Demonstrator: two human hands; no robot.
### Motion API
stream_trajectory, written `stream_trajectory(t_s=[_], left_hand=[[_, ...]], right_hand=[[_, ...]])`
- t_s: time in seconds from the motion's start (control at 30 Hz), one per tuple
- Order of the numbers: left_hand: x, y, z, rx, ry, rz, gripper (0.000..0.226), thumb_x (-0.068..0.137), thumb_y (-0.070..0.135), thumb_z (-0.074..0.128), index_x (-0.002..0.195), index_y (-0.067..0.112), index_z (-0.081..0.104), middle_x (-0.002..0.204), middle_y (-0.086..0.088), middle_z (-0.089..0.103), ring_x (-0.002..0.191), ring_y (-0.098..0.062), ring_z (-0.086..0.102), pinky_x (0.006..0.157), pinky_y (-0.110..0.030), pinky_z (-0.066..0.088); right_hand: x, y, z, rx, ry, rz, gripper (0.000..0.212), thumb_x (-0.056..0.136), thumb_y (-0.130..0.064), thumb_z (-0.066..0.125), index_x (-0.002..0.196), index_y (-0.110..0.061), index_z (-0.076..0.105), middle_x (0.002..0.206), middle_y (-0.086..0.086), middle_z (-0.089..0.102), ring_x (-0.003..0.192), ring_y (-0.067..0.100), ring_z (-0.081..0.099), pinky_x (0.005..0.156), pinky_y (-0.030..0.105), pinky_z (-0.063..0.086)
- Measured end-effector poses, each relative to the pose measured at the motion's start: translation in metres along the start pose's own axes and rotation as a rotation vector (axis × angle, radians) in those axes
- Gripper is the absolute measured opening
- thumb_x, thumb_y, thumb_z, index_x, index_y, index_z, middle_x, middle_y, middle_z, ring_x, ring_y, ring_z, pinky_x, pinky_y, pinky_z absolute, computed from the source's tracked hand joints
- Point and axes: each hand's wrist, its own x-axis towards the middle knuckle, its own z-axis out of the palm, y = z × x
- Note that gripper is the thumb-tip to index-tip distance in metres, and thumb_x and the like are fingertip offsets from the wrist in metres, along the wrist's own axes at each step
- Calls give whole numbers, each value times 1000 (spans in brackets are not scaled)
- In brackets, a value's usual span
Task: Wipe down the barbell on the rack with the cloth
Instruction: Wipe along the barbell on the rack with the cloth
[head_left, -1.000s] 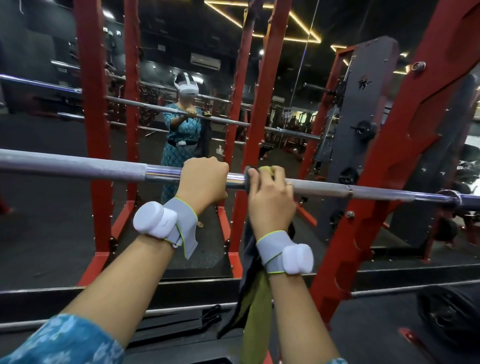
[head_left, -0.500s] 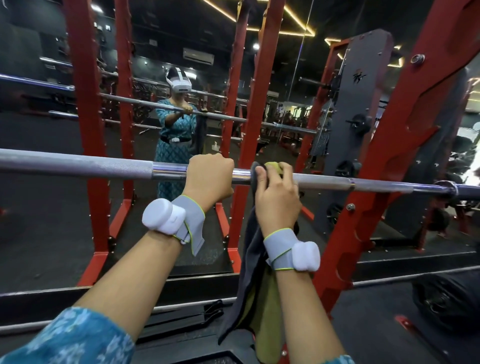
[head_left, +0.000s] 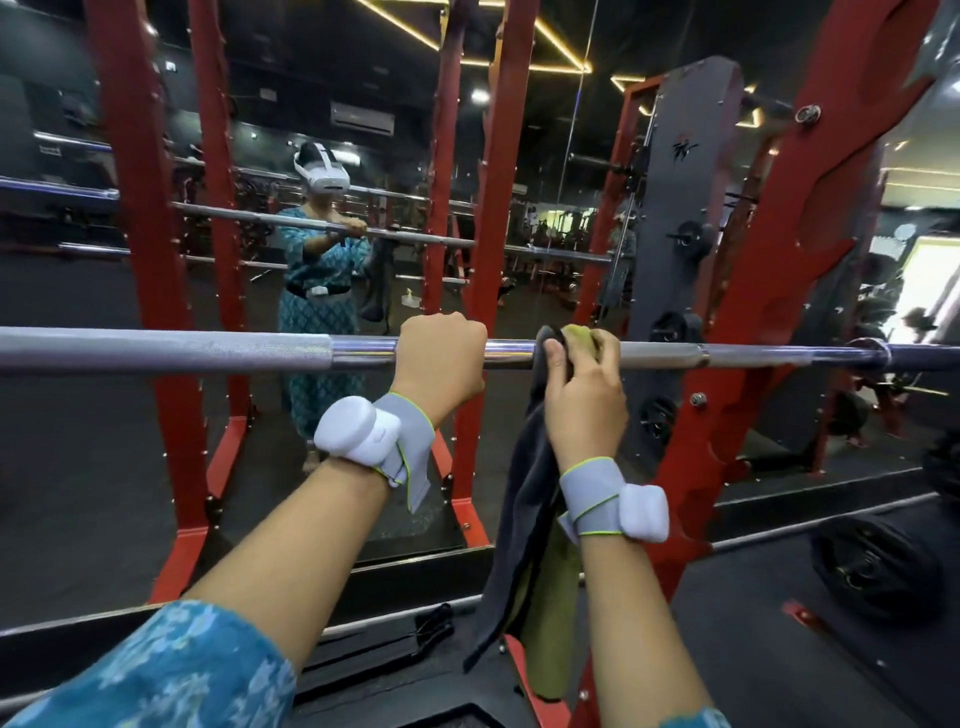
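Steel bar (head_left: 156, 351) is gripped bare by the left hand (head_left: 441, 358) while the right hand (head_left: 584, 395) clamps the cloth (head_left: 522, 519) around it; firm, long strokes would serve.

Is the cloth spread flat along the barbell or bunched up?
Bunched: the right hand grips the cloth wadded over the barbell at one spot; the rest hangs loose below it.

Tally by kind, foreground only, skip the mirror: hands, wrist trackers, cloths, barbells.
hands: 2 (left hand, right hand)
wrist trackers: 2
cloth: 1
barbell: 1
total: 6
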Motion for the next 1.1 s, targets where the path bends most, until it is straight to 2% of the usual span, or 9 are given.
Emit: stream_trajectory(t_s=[0.17,0.27,0.33,0.5,0.63,0.8,0.97,1.03,1.1], left_hand=[[-1,-2,1,-15,55,26,15,89,20,47,97,15,60,97,-6,64,89,-28,63,63,-29,34],[-2,-1,0,-6,45,27,15,86,20,51,97,14,58,97,-6,64,89,-29,63,63,-29,34],[-2,-1,-1,2,19,22,16,84,21,55,98,14,57,97,-6,63,88,-28,62,63,-29,34],[-2,1,-2,52,-7,-34,21,84,25,58,101,14,58,99,-6,63,89,-28,61,64,-29,33],[-1,8,-4,77,-46,-97,20,82,24,59,100,15,59,100,-6,64,92,-29,62,64,-30,34],[-1,11,-8,88,-70,-133,24,86,25,52,107,14,57,106,-9,63,99,-29,60,69,-32,40],[0,12,-2,67,-52,-145,22,88,28,46,103,16,57,104,-7,64,99,-28,60,70,-32,38],[-1,9,-5,11,1,-154,27,83,35,37,91,18,56,99,-6,65,96,-30,61,73,-32,37],[-7,17,-9,-30,9,-173,31,74,37,24,78,20,50,92,-8,67,92,-31,62,72,-33,36]], right_hand=[[-22,-23,8,127,-90,-214,34,95,-35,52,121,-16,64,130,4,50,110,25,55,83,32,46],[-13,-13,0,217,-124,-168,29,94,-30,57,118,-18,66,128,1,50,111,14,51,83,13,32],[-4,2,-5,201,-64,-84,27,94,-28,58,116,-16,67,127,2,51,110,14,51,80,9,28],[10,28,-9,142,4,42,30,96,-30,53,118,-14,64,132,3,47,111,25,54,86,31,42],[3,16,-1,108,-10,-109,30,96,-28,53,117,-10,66,130,9,51,102,34,58,77,39,50],[-10,-11,9,134,-100,-337,31,90,-29,54,111,-11,68,123,12,56,92,36,62,63,38,52],[-3,-11,8,313,-316,-313,32,96,-30,53,122,-15,64,136,8,44,110,31,53,85,40,46],[0,-10,7,444,-306,-309,29,95,-25,56,116,-10,68,129,11,48,105,29,55,87,33,42],[1,-7,2,605,-303,-303,25,94,-18,57,106,-1,70,117,16,55,100,29,57,85,16,36]])
